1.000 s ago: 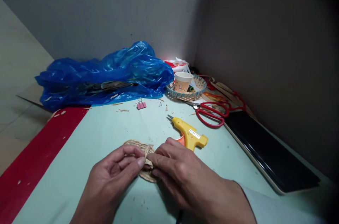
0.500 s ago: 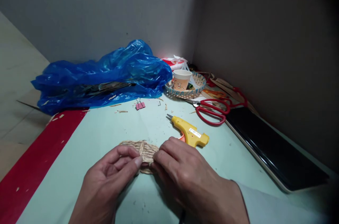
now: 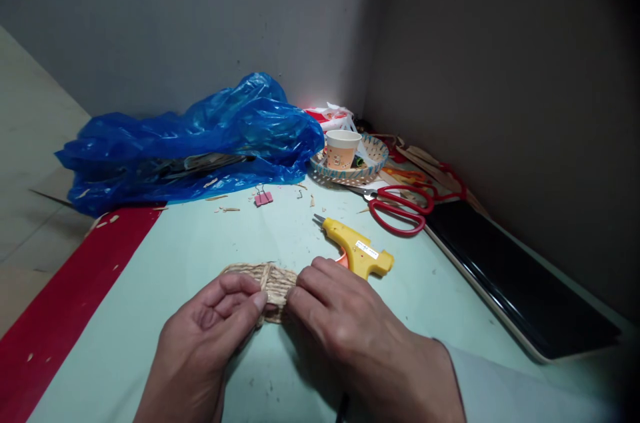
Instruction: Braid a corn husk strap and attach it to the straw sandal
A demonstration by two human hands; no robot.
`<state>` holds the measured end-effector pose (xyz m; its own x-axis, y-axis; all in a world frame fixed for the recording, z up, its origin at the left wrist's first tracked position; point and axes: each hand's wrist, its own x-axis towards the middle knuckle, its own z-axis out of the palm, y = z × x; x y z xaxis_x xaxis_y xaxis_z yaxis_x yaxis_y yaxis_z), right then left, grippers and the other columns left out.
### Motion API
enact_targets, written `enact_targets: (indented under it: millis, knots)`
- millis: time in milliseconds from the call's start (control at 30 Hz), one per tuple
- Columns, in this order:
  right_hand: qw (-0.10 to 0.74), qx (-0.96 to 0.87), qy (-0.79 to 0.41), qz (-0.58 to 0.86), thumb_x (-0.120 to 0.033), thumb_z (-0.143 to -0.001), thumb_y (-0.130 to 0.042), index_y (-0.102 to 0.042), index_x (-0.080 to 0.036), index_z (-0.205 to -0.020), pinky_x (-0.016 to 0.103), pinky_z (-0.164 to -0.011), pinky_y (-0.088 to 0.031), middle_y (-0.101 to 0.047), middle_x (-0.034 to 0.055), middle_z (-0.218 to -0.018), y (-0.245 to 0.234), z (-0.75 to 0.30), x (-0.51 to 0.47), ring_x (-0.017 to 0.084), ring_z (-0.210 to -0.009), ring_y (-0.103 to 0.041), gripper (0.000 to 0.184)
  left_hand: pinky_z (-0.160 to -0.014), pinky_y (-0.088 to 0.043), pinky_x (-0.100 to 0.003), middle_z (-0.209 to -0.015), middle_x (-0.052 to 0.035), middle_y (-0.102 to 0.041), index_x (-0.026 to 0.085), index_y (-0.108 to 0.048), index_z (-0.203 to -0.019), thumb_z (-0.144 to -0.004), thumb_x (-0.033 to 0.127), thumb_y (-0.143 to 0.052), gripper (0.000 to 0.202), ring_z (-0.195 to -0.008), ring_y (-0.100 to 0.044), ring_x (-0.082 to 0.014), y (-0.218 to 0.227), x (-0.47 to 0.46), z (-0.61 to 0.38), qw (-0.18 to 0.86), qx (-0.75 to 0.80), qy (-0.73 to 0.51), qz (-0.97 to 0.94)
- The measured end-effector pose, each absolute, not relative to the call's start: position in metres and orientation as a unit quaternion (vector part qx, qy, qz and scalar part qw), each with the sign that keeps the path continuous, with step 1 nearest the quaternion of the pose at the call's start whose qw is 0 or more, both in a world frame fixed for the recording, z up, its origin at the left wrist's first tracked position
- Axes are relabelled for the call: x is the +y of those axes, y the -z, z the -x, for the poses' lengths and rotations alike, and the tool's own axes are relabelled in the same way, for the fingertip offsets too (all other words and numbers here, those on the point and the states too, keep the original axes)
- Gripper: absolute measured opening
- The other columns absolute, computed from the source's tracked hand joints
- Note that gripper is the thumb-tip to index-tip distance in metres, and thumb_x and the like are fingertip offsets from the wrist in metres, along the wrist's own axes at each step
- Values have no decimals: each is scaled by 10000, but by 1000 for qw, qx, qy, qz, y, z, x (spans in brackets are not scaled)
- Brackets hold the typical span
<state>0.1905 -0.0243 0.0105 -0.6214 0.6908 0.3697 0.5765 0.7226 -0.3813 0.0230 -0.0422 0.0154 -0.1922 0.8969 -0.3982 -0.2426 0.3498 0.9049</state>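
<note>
Running along the left side of the frame, a red strip (image 3: 80,303) edged the pale green bench (image 3: 185,236) and carried a few pale scraps; above it, from the upper left toward the centre, a crumpled blue plastic bag (image 3: 200,133) lay against the grey wall (image 3: 200,23), with flat, papery pieces showing through its opening; lower in the frame, left of centre, the left hand (image 3: 205,323) had its thumb and index finger pinched on a braided straw piece (image 3: 281,284); a pink binder clip (image 3: 263,198) lay above that piece, among thin straw bits; the straw piece itself was at lower centre, between the two hands, its rows side by side and a strand crossing over them; the right hand (image 3: 345,316) gripped its right end with bent fingers, the thumb hidden from view; above, at upper centre, a paper cup (image 3: 341,153) stood in a shallow woven basket (image 3: 373,173); below these, just beyond the right hand's knuckles, a yellow glue gun (image 3: 357,246) lay with its nozzle pointing left; farther right, red-handled scissors (image 3: 397,229) lay with their blades toward the basket; a flat black object (image 3: 520,279) slanted down to the lower right, near a light sleeve (image 3: 505,376) on the right arm.
</note>
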Motion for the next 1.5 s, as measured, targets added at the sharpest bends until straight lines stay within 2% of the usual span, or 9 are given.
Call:
enact_targets:
  millis: [133, 267, 367, 467, 767, 933, 1100, 1300, 1500]
  knots:
    - [233, -890, -136, 367, 2, -867, -545, -574, -137, -832, 317, -652, -413, -583, 60, -852, -10, -193, -23, 182, -736, -478, 146, -553, -441, -178, -619, 32, -610, 184, -690, -861, -642, 289, -849, 290, -590, -521, -101, -13, -40, -21, 574, 583, -496, -290]
    - [255, -879, -127, 382, -95, -939, -499, -588, -157, -898, 331, -684, -416, -591, 59, -868, -8, -195, -18, 191, -760, -498, 116, -509, -378, -188, -679, 16, -647, 181, -672, -995, -683, 338, -822, 380, -538, -438, -84, -14, -38, -17, 563, 588, -488, -316]
    - [281, -869, -137, 382, -200, -966, -468, -591, -152, -955, 348, -697, -422, -597, 71, -875, -10, -196, -17, 209, -785, -507, 133, -512, -365, -197, -645, 26, -595, 166, -676, -985, -687, 343, -821, 375, -547, -413, -90, -15, -37, -16, 580, 581, -484, -303]
    - [297, -858, -167, 384, -252, -949, -485, -585, -139, -1003, 380, -752, -433, -603, 88, -901, -14, -196, -19, 231, -833, -513, 160, -528, -371, -207, -727, 6, -614, 171, -684, -938, -682, 319, -824, 327, -566, -405, -92, -16, -37, -16, 596, 565, -491, -290]
    - [343, -826, -244, 374, -216, -925, -535, -632, -168, -974, 408, -849, -404, -631, 72, -929, -29, -199, -19, 227, -890, -527, 118, -565, -392, -190, -726, 30, -580, 210, -705, -841, -723, 279, -801, 167, -619, -453, -101, -31, -44, -29, 589, 544, -518, -297]
    - [330, -819, -282, 375, -199, -942, -536, -643, -169, -895, 408, -900, -374, -638, 40, -858, -35, -204, -18, 194, -850, -538, 121, -588, -449, -177, -688, 30, -643, 218, -711, -830, -678, 336, -828, 225, -604, -511, -108, -33, -46, -33, 547, 567, -505, -353]
    - [303, -829, -283, 375, -227, -934, -557, -656, -158, -932, 411, -867, -374, -654, 59, -896, -36, -205, -17, 217, -884, -526, 121, -690, -506, -180, -771, 5, -711, 218, -713, -801, -685, 372, -815, 217, -768, -638, -167, -32, -46, -33, 493, 586, -500, -404]
    - [344, -825, -259, 365, -217, -917, -564, -630, -154, -865, 393, -848, -368, -639, 42, -843, -27, -200, -18, 194, -836, -505, 105, -649, -494, -174, -717, 22, -626, 236, -700, -821, -717, 400, -785, 211, -743, -605, -164, -29, -48, -27, 467, 594, -474, -452]
    - [333, -827, -267, 366, -191, -890, -540, -588, -158, -823, 397, -849, -360, -598, 29, -800, -27, -200, -20, 188, -816, -479, 88, -584, -478, -192, -667, 14, -599, 236, -704, -784, -687, 400, -796, 212, -650, -563, -159, -31, -54, -32, 465, 590, -483, -450]
